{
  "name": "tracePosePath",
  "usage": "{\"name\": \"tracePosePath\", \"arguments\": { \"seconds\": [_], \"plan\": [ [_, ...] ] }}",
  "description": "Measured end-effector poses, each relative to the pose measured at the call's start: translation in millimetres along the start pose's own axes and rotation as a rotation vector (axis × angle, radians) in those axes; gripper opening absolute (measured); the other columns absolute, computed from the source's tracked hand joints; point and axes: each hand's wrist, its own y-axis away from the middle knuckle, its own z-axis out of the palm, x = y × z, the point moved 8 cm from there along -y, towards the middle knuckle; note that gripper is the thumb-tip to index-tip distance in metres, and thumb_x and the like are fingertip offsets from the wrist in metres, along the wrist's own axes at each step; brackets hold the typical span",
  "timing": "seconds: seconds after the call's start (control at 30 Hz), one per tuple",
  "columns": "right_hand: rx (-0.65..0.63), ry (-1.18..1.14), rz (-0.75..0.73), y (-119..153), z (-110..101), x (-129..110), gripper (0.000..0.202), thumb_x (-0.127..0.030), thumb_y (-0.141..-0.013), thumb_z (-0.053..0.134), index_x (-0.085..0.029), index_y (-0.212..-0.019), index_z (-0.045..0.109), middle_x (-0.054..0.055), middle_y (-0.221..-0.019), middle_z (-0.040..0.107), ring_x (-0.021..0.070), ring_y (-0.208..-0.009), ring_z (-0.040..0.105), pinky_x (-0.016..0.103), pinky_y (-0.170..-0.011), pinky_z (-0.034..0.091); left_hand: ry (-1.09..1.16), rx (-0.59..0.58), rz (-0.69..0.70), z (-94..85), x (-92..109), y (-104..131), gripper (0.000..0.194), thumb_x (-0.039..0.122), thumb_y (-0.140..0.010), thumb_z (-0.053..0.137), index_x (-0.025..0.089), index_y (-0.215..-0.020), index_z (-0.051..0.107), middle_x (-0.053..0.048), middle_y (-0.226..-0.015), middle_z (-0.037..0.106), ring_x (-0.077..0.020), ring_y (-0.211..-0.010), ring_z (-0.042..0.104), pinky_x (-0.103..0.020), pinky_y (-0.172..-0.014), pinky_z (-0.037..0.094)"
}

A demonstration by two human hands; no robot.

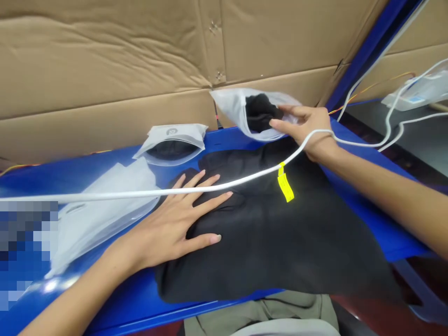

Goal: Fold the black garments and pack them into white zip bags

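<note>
A dark cloth [280,242] lies spread over the blue table, its right part hanging past the front edge. My left hand [182,219] rests on its left side with the fingers spread. At the back, my right hand [304,126] pinches the opening of a white plastic bag [233,109], which has black fabric [259,112] inside. A second white bag [178,130] stands open left of it, dark inside. More white bags [105,205] lie flat at the left. A white cable [241,181] with a yellow tag [286,186] crosses in front of the cloth and passes by my right wrist.
Cardboard [140,56] lines the back of the blue table [129,312]. A blue post [371,51] rises at the right, with white cables and a white power strip [416,93] beyond it. Grey-green fabric [262,315] shows below the front edge.
</note>
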Motion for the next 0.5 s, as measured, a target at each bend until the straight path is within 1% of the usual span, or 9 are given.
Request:
{"name": "tracePosePath", "arguments": {
  "seconds": [0.07,0.1,0.13,0.17,0.23,0.3,0.37,0.43,0.5],
  "plan": [
    [-0.015,0.03,-0.007,15,-2,-18,0.056,-0.052,-0.08,0.091,-0.019,-0.124,0.081,0.013,-0.118,0.083,0.0392,-0.105,0.078,0.058,-0.098,0.062,0.014,-0.019,-0.008,0.2,0,-1,0.073,0.071,-0.105,0.049,0.046,-0.17,0.027,-0.002,-0.184,0.018,-0.0427,-0.17,0.011,-0.075,-0.133,0.011],
    [-0.034,0.058,-0.029,23,-2,-29,0.051,-0.051,-0.078,0.092,-0.021,-0.118,0.083,0.011,-0.105,0.084,0.0366,-0.09,0.079,0.056,-0.09,0.064,0.02,-0.02,-0.012,0.1,-1,-2,0.073,0.071,-0.105,0.049,0.046,-0.17,0.027,-0.001,-0.184,0.018,-0.0426,-0.17,0.011,-0.074,-0.133,0.011],
    [-0.081,0.105,-0.09,32,-1,-42,0.046,-0.051,-0.083,0.089,-0.022,-0.118,0.083,0.009,-0.095,0.084,0.034,-0.08,0.079,0.054,-0.083,0.065,0.025,-0.019,-0.017,0.0,-1,-2,0.074,0.072,-0.104,0.05,0.046,-0.17,0.028,-0.001,-0.184,0.019,-0.0426,-0.17,0.012,-0.074,-0.133,0.011],
    [-0.107,0.108,-0.121,40,-2,-53,0.042,-0.049,-0.085,0.088,-0.023,-0.118,0.083,0.007,-0.093,0.084,0.0326,-0.078,0.079,0.052,-0.081,0.066,0.03,-0.016,-0.021,-0.3,-1,-2,0.074,0.072,-0.104,0.05,0.046,-0.17,0.028,-0.001,-0.183,0.019,-0.0427,-0.169,0.013,-0.074,-0.133,0.011],
    [-0.125,0.106,-0.166,54,-5,-67,0.036,-0.049,-0.087,0.087,-0.024,-0.113,0.084,0.007,-0.098,0.085,0.0327,-0.084,0.08,0.049,-0.084,0.067,0.039,-0.015,-0.039,-0.7,-2,-3,0.071,0.073,-0.105,0.047,0.046,-0.169,0.032,-0.001,-0.183,0.022,-0.0428,-0.169,0.016,-0.074,-0.134,0.012],
    [-0.142,0.094,-0.214,64,-7,-75,0.037,-0.049,-0.09,0.084,-0.024,-0.117,0.082,0.006,-0.103,0.085,0.0326,-0.086,0.081,0.047,-0.08,0.068,0.065,-0.014,-0.063,-2.3,-2,-2,0.068,0.074,-0.106,0.041,0.044,-0.167,0.04,-0.002,-0.181,0.03,-0.042,-0.167,0.022,-0.071,-0.134,0.015],
    [-0.173,0.09,-0.289,70,-4,-81,0.039,-0.048,-0.092,0.082,-0.025,-0.123,0.079,0.007,-0.11,0.084,0.0324,-0.089,0.082,0.046,-0.078,0.069,0.124,-0.022,-0.086,-3.6,-2,-2,0.067,0.074,-0.108,0.034,0.04,-0.164,0.048,-0.003,-0.177,0.039,-0.0403,-0.165,0.03,-0.066,-0.135,0.022],
    [-0.198,0.101,-0.403,76,0,-88,0.041,-0.046,-0.094,0.079,-0.024,-0.129,0.075,0.008,-0.121,0.082,0.0329,-0.101,0.081,0.046,-0.085,0.069,0.212,0.001,-0.105,-6.3,-3,-1,0.068,0.074,-0.108,0.031,0.037,-0.159,0.057,-0.004,-0.173,0.045,-0.039,-0.161,0.037,-0.061,-0.134,0.029],
    [-0.213,0.149,-0.521,82,5,-97,0.043,-0.044,-0.096,0.078,-0.022,-0.132,0.072,0.013,-0.134,0.077,0.0345,-0.116,0.078,0.047,-0.093,0.068,0.327,0.082,-0.135,-11.7,-9,0,0.069,0.074,-0.108,0.03,0.033,-0.151,0.065,-0.004,-0.171,0.048,-0.0377,-0.158,0.042,-0.056,-0.133,0.033]
  ]
}}
